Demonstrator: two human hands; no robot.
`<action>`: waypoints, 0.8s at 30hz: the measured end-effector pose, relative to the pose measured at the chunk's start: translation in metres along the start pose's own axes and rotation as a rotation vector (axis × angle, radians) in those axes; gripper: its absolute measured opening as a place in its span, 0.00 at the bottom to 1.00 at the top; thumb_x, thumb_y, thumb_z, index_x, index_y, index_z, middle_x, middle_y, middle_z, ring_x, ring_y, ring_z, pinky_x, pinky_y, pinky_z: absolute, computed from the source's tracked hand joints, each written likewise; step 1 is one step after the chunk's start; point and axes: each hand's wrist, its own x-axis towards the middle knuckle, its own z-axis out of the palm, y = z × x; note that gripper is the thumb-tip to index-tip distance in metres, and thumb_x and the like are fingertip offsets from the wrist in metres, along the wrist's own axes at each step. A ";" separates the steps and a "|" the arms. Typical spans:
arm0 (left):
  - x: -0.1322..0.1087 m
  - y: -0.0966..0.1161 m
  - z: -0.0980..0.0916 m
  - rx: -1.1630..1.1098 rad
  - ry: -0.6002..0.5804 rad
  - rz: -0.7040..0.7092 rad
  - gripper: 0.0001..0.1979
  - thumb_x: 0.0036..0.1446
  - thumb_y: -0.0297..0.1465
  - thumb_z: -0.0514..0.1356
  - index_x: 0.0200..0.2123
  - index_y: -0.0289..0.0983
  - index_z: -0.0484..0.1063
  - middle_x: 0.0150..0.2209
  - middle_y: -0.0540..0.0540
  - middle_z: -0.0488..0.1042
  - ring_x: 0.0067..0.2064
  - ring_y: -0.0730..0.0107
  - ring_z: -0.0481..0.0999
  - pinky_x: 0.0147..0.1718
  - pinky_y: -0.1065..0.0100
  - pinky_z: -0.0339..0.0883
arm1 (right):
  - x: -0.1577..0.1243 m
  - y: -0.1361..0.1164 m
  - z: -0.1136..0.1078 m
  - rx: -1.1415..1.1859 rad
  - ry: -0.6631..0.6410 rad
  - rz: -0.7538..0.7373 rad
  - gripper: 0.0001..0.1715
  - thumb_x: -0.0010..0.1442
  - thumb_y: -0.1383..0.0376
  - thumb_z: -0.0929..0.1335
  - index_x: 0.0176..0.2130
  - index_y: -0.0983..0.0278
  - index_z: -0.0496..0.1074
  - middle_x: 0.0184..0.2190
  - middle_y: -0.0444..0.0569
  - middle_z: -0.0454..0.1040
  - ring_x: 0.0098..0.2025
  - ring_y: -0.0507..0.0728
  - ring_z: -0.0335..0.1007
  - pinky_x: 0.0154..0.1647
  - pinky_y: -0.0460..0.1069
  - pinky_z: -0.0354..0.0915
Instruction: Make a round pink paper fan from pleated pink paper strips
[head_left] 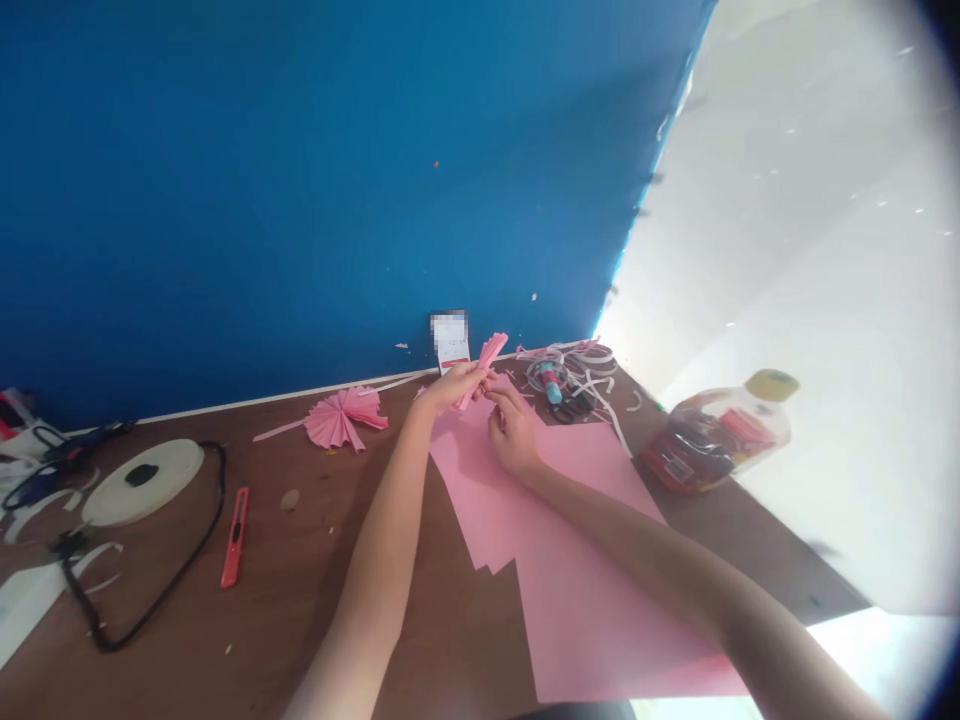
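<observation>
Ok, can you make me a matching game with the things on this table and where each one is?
Things:
1. pleated pink paper strip
2. pink paper fan
3. red box cutter
4. plastic jar with yellow lid

Places:
A. lying on its side near the right edge of the table
B. pinched between the left hand and right hand
C. beside the black cable
D. by the blue wall, left of the hands

Pairs: 1-B, 2-D, 3-C, 4-A
</observation>
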 end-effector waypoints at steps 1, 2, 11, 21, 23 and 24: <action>-0.001 0.000 -0.001 -0.003 0.000 -0.006 0.18 0.58 0.40 0.54 0.41 0.32 0.72 0.31 0.46 0.69 0.27 0.78 0.65 0.29 0.71 0.60 | 0.000 0.000 -0.001 0.000 0.010 0.013 0.26 0.53 0.74 0.58 0.48 0.62 0.70 0.50 0.54 0.69 0.47 0.59 0.68 0.44 0.54 0.65; -0.002 0.000 -0.002 -0.010 -0.002 -0.012 0.18 0.58 0.40 0.54 0.41 0.31 0.72 0.31 0.46 0.69 0.27 0.78 0.65 0.29 0.72 0.60 | 0.001 0.001 -0.001 0.005 0.024 0.030 0.25 0.53 0.74 0.58 0.47 0.61 0.70 0.49 0.54 0.70 0.46 0.59 0.68 0.44 0.54 0.65; -0.016 0.012 -0.014 -0.214 -0.097 -0.020 0.17 0.56 0.38 0.56 0.41 0.31 0.74 0.28 0.47 0.68 0.25 0.80 0.63 0.26 0.72 0.56 | 0.024 0.001 -0.011 0.291 0.227 0.245 0.22 0.52 0.71 0.58 0.44 0.63 0.71 0.45 0.53 0.72 0.38 0.55 0.69 0.39 0.52 0.66; -0.021 0.024 -0.012 -0.285 -0.194 0.066 0.16 0.56 0.36 0.55 0.38 0.30 0.74 0.24 0.48 0.66 0.23 0.80 0.61 0.25 0.72 0.54 | 0.049 0.006 -0.029 0.230 0.206 0.199 0.19 0.51 0.70 0.59 0.38 0.65 0.74 0.39 0.52 0.76 0.41 0.57 0.70 0.45 0.53 0.65; -0.021 0.023 -0.012 -0.278 -0.215 0.055 0.15 0.56 0.36 0.55 0.37 0.29 0.73 0.24 0.48 0.66 0.23 0.80 0.61 0.25 0.72 0.55 | 0.052 0.009 -0.031 0.239 0.198 0.215 0.19 0.50 0.69 0.60 0.38 0.64 0.75 0.38 0.51 0.76 0.41 0.58 0.70 0.45 0.54 0.65; -0.020 0.023 -0.013 -0.277 -0.225 0.051 0.15 0.56 0.36 0.55 0.37 0.29 0.73 0.23 0.48 0.66 0.23 0.79 0.61 0.25 0.72 0.55 | 0.053 0.010 -0.032 0.248 0.205 0.227 0.19 0.50 0.69 0.60 0.39 0.64 0.75 0.39 0.51 0.76 0.42 0.58 0.70 0.45 0.54 0.65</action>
